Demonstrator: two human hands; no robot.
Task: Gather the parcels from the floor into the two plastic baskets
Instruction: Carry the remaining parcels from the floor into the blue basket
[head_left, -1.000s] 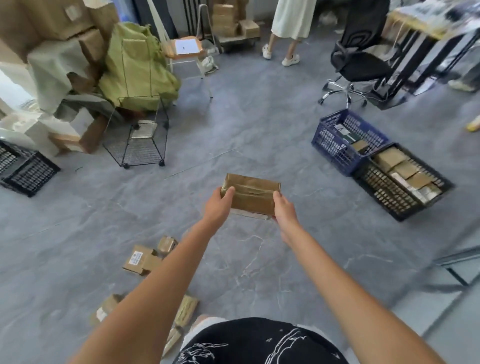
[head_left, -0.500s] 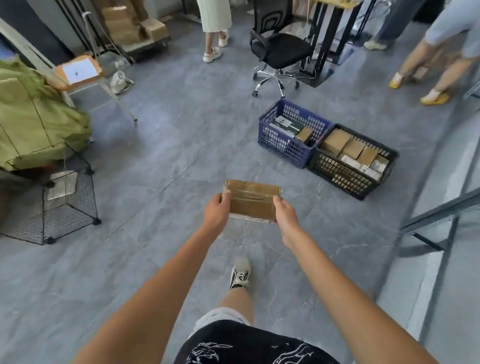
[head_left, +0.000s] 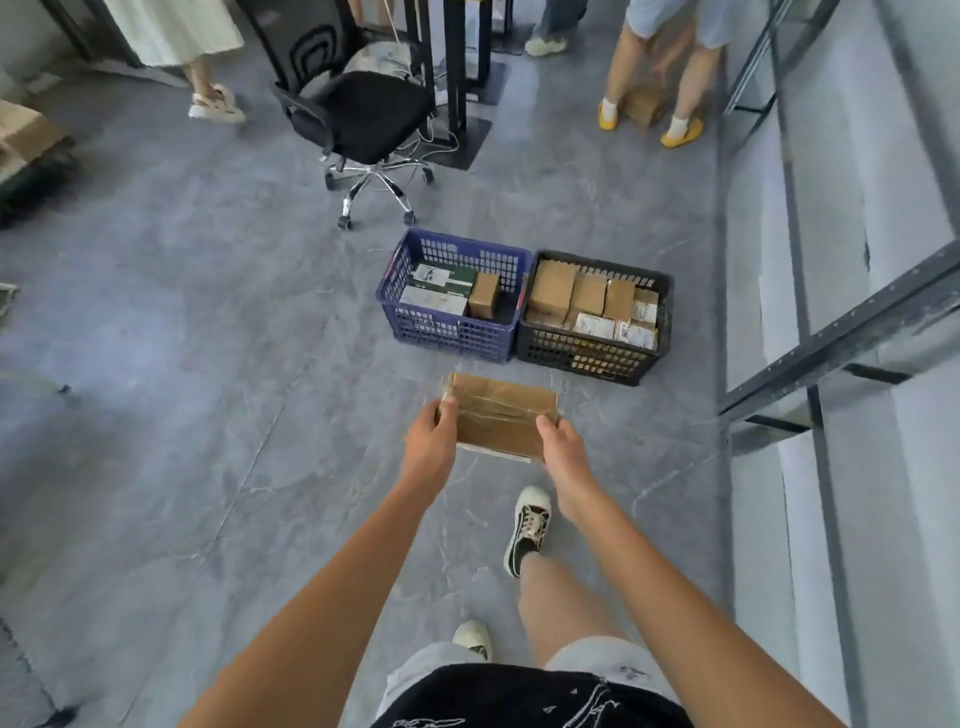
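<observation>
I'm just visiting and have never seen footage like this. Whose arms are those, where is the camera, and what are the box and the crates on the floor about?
There is no machine here: a person wears a wide-angle camera on the head, looking forward and down, so you see that person's own arms and legs. The left hand and the right hand grip the two ends of a flat brown parcel sealed with clear tape, held above the floor. Ahead on the grey floor stand two plastic baskets side by side: a blue basket with a few boxes and room to spare, and a black basket packed nearly full. The job is collecting parcels into them. Behind stand an office chair and other people's legs.
</observation>
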